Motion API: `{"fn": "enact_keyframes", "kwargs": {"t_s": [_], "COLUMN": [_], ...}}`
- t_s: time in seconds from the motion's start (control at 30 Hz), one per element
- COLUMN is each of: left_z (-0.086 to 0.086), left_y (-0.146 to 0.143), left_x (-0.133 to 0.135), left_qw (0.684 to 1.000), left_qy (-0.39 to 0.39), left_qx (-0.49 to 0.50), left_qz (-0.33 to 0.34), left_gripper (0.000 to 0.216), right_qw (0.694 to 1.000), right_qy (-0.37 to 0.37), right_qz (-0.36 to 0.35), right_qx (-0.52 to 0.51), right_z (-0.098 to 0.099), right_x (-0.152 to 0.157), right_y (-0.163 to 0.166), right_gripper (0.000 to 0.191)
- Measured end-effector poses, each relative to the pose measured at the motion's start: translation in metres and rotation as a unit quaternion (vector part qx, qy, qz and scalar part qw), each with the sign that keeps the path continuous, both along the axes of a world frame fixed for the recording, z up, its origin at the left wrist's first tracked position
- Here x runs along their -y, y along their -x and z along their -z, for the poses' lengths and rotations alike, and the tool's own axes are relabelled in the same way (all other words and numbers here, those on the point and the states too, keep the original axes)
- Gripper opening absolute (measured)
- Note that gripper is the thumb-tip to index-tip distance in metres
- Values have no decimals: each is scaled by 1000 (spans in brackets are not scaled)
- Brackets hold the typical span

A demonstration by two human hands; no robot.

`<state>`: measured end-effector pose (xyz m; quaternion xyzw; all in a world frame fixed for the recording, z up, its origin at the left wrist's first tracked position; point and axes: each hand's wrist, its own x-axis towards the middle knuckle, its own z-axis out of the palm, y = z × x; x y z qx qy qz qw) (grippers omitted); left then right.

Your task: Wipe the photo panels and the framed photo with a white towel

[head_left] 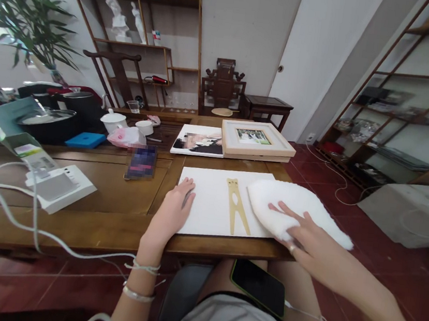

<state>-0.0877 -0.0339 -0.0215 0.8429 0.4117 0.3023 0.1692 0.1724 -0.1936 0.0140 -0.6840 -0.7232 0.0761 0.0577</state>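
A white board (209, 201) lies flat near the table's front edge. My left hand (177, 205) rests over its left side, fingers stretched out; a small dark patch between thumb and fingers is unclear. On the board is a flat, pale yellow piece (232, 199) with a small animal-like face at the top, an oval opening and two long legs. Beside it, a fluffy white cloth (321, 215) covers the board's right side and reaches past the table's edge. My right hand (301, 233) grips the cloth near its front edge, fingers spread over the top.
Behind the board lie a photo print (197, 141) and a light wooden picture frame (258, 141). An opened white box (64, 189) and a white cable (70, 251) are at left, near pots (47, 124) and a blue box (85, 139). A phone (257, 285) rests on my lap.
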Motion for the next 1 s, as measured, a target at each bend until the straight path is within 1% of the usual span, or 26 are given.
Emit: {"fn": "enact_keyframes", "kwargs": {"t_s": [0.1,0.2,0.27,0.4,0.53,0.6,0.67,0.73,0.8,1.0], "left_z": [0,1,1,1,0,-1,-1,-1,-1,0], "left_y": [0,0,0,1,1,0,0,0,1,1], "left_x": [0,0,-1,-2,-1,-1,0,0,0,-1], "left_qw": [1000,1000,1000,1000,1000,1000,1000,1000,1000,1000], "left_qy": [0,1,1,-1,-4,-3,-1,1,2,0], "left_qx": [3,3,1,-2,-4,-5,-5,-5,-5,-6], "left_qz": [-4,-5,-5,-5,-3,-5,-6,-6,-6,-8], "left_gripper": [35,35,35,34,34,34,35,35,35,35], "right_qw": [1000,999,999,999,999,999,998,998,998,999], "right_qy": [2,-9,-16,-19,-29,-40,-49,-53,-53,-25], "right_qz": [-3,8,14,8,11,21,31,31,25,-5], "right_qx": [-13,-32,-35,-26,-21,-9,9,26,37,22], "right_z": [-1,-2,-3,-4,2,6,9,10,9,2], "right_x": [22,19,6,-31,-64,-73,-75,-69,-57,-1], "right_y": [2,-1,-4,-10,-15,-15,-13,-7,0,18], "right_gripper": [22,20,20,20,23,24,26,27,27,26]}}
